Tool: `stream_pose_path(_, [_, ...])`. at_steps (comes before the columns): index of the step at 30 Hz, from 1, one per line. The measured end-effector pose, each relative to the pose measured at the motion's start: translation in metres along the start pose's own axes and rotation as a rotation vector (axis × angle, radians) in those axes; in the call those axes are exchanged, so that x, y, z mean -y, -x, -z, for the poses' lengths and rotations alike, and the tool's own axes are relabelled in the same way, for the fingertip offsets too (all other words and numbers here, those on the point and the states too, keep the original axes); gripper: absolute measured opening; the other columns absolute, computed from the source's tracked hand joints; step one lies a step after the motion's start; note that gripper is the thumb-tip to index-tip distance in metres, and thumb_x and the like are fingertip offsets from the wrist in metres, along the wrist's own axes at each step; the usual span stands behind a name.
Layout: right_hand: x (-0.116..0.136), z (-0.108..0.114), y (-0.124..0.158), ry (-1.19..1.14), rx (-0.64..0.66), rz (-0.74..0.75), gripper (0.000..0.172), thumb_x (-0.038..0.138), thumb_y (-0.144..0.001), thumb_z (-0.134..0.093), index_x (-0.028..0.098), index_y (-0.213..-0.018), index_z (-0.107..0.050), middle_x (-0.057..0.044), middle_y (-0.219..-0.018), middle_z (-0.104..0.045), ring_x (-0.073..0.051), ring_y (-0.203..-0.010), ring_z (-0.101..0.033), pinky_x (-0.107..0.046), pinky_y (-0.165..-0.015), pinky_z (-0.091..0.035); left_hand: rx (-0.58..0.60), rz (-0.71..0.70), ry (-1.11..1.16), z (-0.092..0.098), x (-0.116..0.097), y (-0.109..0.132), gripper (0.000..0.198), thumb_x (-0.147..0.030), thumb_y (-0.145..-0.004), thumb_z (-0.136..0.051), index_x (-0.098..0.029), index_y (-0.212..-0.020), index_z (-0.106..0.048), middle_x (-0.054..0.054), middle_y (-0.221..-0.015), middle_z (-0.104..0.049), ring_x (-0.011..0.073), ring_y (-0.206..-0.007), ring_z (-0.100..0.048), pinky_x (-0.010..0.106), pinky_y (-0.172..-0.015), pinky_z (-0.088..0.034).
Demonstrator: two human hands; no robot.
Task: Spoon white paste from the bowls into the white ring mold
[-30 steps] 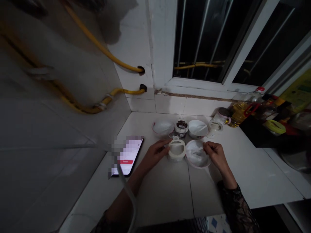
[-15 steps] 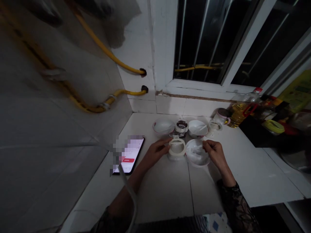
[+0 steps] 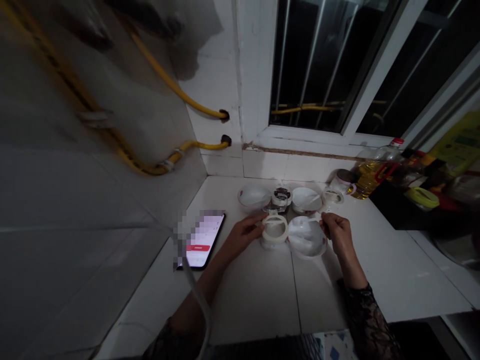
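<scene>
My left hand holds a small clear jar with a cream rim by its left side. The jar's lid is flipped up at the back, and pale contents show inside. My right hand is closed, pinching the handle of a small white spoon over the bowl beside the jar. That white bowl has pale contents, too dim to identify. Behind them stand another white bowl, a jar with dark contents and a bowl with a white spoon in it.
A lit phone lies left of my forearm, and a grey cable hangs in front. At the back right are a lidded jar, an oil bottle and a black box. Yellow pipes run along the left wall.
My right hand has moved a little to the right with the spoon, toward the bowl's right rim. My left hand stays at the jar. The whole view has shifted slightly.
</scene>
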State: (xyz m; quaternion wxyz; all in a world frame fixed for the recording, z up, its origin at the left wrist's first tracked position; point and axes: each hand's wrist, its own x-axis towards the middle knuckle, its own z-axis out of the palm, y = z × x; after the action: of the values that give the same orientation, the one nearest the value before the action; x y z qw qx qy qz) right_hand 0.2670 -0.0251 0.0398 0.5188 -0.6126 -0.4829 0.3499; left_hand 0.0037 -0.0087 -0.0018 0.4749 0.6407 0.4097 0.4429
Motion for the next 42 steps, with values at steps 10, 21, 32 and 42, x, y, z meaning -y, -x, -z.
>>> stream_pose_path(10, [0.011,-0.034,0.032,0.562,0.173,1.033,0.025,0.025,-0.09,-0.047,0.019,-0.069,-0.059,-0.005,-0.065,-0.061,-0.014,-0.058,-0.05,-0.026,-0.058,-0.038,0.005,-0.001,0.035,-0.002,0.006,0.0,0.047,-0.041,-0.078,-0.062,-0.015,-0.118,-0.066,0.013,-0.115,-0.064,0.0134,-0.07,-0.059,0.027,-0.063,-0.052])
stream_pose_path(21, [-0.005,0.02,0.0,0.498,0.037,0.378,0.039,0.042,-0.085,-0.045,0.019,-0.053,-0.042,0.004,-0.049,-0.036,-0.009,-0.047,-0.036,-0.021,-0.046,-0.028,-0.004,0.001,0.022,-0.001,0.001,0.001,0.047,-0.04,-0.078,-0.062,-0.013,-0.116,-0.067,0.013,-0.115,-0.065,0.0147,-0.071,-0.062,0.028,-0.063,-0.054])
stream_pose_path(32, [-0.011,-0.003,0.007,0.589,0.174,0.365,0.039,0.042,-0.084,-0.041,0.02,-0.052,-0.042,0.002,-0.048,-0.042,-0.011,-0.048,-0.039,-0.023,-0.047,-0.026,0.014,-0.015,-0.004,0.0,-0.002,0.001,0.044,-0.038,-0.08,-0.061,-0.015,-0.116,-0.066,0.013,-0.117,-0.066,0.0178,-0.079,-0.065,0.027,-0.064,-0.055])
stream_pose_path(42, [-0.014,-0.004,0.006,0.461,0.201,0.297,0.041,0.046,-0.082,-0.042,0.019,-0.051,-0.048,0.002,-0.046,-0.043,-0.011,-0.047,-0.039,-0.023,-0.046,-0.028,0.003,-0.005,-0.009,-0.001,-0.002,0.001,0.043,-0.036,-0.08,-0.061,-0.015,-0.117,-0.066,0.012,-0.117,-0.066,0.0161,-0.074,-0.064,0.027,-0.064,-0.055])
